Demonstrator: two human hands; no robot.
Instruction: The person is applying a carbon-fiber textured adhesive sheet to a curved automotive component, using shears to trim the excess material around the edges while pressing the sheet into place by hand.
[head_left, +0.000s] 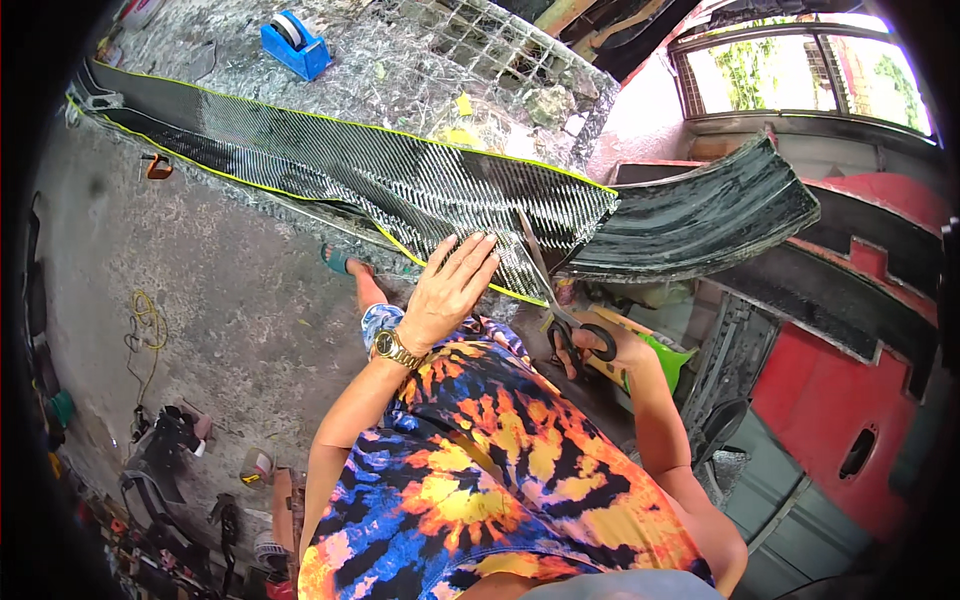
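Head view: two hands cutting a woven carbon-fibre sheet (pixel 400 180) with scissors (pixel 560 300).

The left hand (pixel 450 290) lies flat, fingers spread, on the sheet's near edge. Just right of it, the right hand (pixel 600 350) has its grip closed through the scissor handles, blades open at that edge. A blue tape dispenser (pixel 295 45) sits on the table beyond the sheet.

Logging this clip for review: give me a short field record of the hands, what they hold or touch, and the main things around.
left hand: flat, fingers spread, pressing on the carbon-fibre weave sheet
right hand: grip through the handles of the scissors
scissors: blades at the sheet's near edge
sheet edge: yellow-green trim
beyond sheet: blue tape dispenser, dark curved panel
wrist: gold watch
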